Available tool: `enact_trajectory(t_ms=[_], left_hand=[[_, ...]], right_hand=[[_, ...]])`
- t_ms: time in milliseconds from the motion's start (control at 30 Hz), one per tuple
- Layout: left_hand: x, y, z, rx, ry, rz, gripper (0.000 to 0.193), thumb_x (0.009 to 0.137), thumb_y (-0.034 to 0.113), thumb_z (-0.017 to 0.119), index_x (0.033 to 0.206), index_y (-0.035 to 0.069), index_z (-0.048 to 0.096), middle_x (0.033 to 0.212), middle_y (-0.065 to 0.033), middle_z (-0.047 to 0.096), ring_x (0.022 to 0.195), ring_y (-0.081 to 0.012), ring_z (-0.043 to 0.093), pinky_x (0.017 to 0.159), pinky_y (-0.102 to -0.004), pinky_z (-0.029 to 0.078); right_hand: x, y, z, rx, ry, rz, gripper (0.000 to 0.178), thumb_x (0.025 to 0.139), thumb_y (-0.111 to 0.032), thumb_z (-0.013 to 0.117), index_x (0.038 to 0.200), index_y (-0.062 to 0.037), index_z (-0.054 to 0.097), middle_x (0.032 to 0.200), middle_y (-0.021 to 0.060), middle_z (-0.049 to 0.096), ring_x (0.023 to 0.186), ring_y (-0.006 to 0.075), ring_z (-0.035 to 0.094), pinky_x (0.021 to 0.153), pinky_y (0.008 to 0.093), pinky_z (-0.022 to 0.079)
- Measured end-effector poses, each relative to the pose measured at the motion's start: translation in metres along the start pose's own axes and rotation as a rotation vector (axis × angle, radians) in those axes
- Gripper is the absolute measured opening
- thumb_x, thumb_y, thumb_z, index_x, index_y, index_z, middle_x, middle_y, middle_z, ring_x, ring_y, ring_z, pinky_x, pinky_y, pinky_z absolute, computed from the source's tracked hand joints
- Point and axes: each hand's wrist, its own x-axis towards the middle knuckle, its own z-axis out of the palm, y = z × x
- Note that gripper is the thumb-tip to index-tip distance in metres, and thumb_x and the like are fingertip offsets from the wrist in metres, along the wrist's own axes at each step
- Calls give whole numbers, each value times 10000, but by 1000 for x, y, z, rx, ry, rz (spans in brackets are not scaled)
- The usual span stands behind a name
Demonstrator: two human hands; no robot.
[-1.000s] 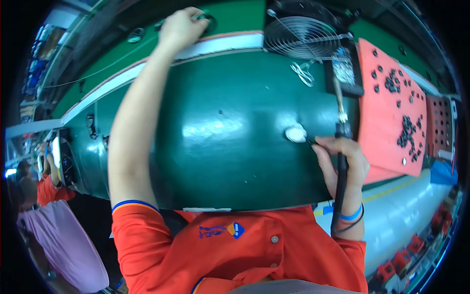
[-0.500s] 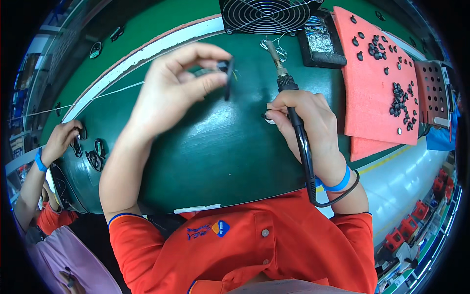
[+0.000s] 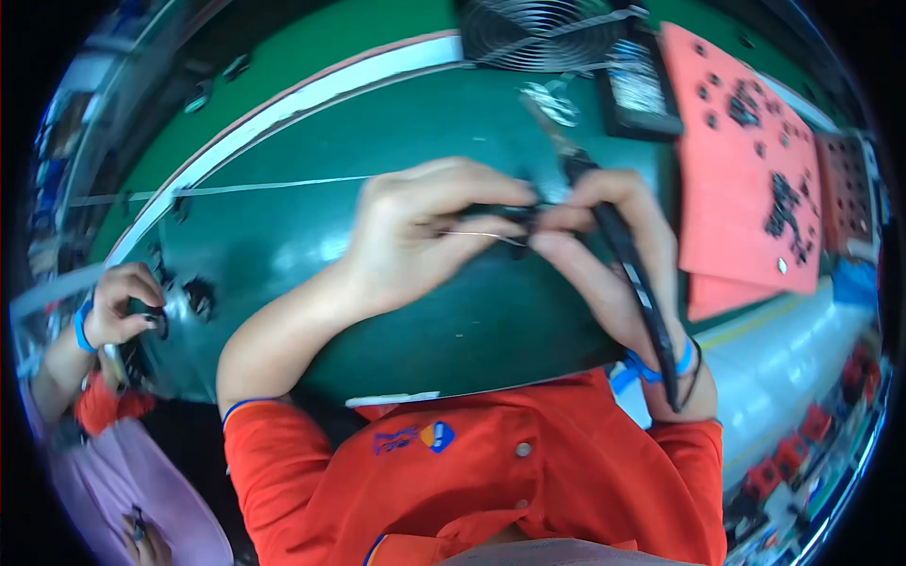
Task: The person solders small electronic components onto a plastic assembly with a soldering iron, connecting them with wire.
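Over the green work table, my two hands have their fingertips close together. My left hand (image 3: 406,236) is closed on a small black part (image 3: 514,215), blurred and partly covered by the fingers. A thin light wire (image 3: 477,233) shows at those fingers. My right hand (image 3: 628,250) holds a soldering iron (image 3: 634,269), its black handle lying across the palm and its metal tip pointing up and away to the left. The right thumb and forefinger reach the black part; a small piece pinched there cannot be made out.
A fan (image 3: 533,33) with a wire guard stands at the far edge, beside a black tray (image 3: 651,123) with silvery material. At right, small black parts lie on a pink cloth (image 3: 708,208), near a perforated metal box (image 3: 843,189). A co-worker's hand (image 3: 123,302) works at left.
My left hand has moved right and down, bringing the black part to my right hand's fingertips. The view has shifted slightly, and the soldering iron is tilted more to the left.
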Motion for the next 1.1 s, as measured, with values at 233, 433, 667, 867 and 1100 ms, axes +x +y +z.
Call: enact_trajectory(t_ms=[233, 433, 667, 867, 1100], left_hand=[[-6, -9, 19, -10, 76, 143, 185, 743, 90, 691, 925, 89, 655, 848, -61, 638, 733, -213, 627, 549, -278, 524], [-5, 0, 21, -108, -28, -1, 210, 742, 93, 682, 947, 82, 637, 854, -74, 622, 735, -224, 620, 533, -281, 518], [-10, 11, 4, -276, -215, -424, 255, 793, 62, 654, 1040, 36, 596, 822, 10, 573, 514, 14, 417, 428, -174, 302], [-7, 6, 2, -349, -232, -580, 236, 803, 60, 631, 1036, 38, 603, 818, 13, 584, 516, 14, 424, 442, -165, 333], [-12, -1, 14, -414, -104, -599, 236, 798, 47, 659, 1023, 6, 597, 830, 4, 603, 507, 35, 404, 430, -146, 311]], right_hand=[[-15, 7, 0, -11, 112, 140, 308, 753, 75, 596, 981, -49, 431, 780, 35, 492, 741, 101, 487, 739, 238, 406], [-17, 7, -7, -119, 112, 31, 313, 744, 73, 584, 983, -50, 423, 763, 32, 478, 727, 104, 473, 741, 238, 386], [-4, 3, 5, -417, 65, -332, 246, 651, 62, 648, 860, -42, 572, 755, 65, 594, 647, 177, 591, 604, 282, 474], [-6, 12, -12, -414, 116, -309, 274, 696, 56, 664, 894, -57, 513, 737, 32, 561, 641, 96, 540, 623, 229, 454], [-22, 22, -28, -370, 69, -464, 221, 769, 30, 640, 940, -29, 513, 752, 65, 614, 647, 148, 582, 628, 249, 470]])
